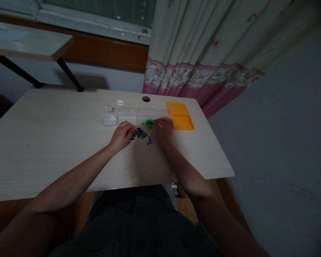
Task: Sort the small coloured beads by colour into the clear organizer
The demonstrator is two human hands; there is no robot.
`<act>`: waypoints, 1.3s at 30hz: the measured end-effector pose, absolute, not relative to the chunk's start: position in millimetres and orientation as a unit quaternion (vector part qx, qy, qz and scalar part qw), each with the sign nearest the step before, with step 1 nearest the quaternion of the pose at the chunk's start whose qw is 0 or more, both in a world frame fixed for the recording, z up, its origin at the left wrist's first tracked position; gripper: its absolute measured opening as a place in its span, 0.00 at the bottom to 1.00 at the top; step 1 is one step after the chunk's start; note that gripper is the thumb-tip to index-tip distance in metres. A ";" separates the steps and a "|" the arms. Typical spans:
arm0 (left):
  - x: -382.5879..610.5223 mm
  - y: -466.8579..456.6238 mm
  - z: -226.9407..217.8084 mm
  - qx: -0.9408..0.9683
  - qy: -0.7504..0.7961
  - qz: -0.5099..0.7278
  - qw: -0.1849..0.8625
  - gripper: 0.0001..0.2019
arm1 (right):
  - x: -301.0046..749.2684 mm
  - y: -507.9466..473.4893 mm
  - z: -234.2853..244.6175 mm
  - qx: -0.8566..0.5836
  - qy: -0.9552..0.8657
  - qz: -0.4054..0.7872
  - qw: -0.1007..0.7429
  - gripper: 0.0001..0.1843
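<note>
A loose pile of small blue, black, green and yellow pieces (142, 133), too small to name, lies on the desk between my hands. At the pile's left end, my left hand (122, 135) has its fingers curled together by the dark pieces; what they hold, if anything, is hidden. My right hand (164, 129) pinches its fingertips beside a cluster of green pieces (149, 122). This cluster sits at the near edge of a clear plastic compartment box (127, 120). Whatever the right fingertips pinch is too small to make out.
An open orange case (180, 122) lies right of the clear box. Behind them are a round hole (146, 99) in the wooden desk (69, 150) and a patterned curtain (192, 53). A raised shelf (29, 43) on black legs stands at the back left. A wall borders the right.
</note>
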State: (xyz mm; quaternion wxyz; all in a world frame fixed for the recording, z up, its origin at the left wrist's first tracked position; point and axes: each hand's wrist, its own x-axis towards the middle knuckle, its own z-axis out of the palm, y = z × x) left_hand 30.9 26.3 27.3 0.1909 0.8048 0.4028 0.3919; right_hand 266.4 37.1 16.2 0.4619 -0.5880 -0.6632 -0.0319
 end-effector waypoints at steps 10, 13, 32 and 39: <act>30.4 26.7 24.8 0.813 0.401 0.385 0.174 0.13 | 267.8 41.6 8.0 -0.623 -0.668 -0.005 0.406 0.15; 31.0 26.6 24.4 0.819 0.396 0.380 0.169 0.13 | 267.7 41.7 9.2 -0.622 -0.670 -0.014 0.406 0.16; 35.7 20.9 19.5 0.903 0.348 0.245 0.063 0.12 | 260.6 35.9 13.9 -0.606 -0.679 -0.025 0.414 0.12; 35.7 21.1 19.7 0.900 0.350 0.248 0.079 0.10 | 261.1 36.0 16.0 -0.601 -0.687 -0.005 0.407 0.13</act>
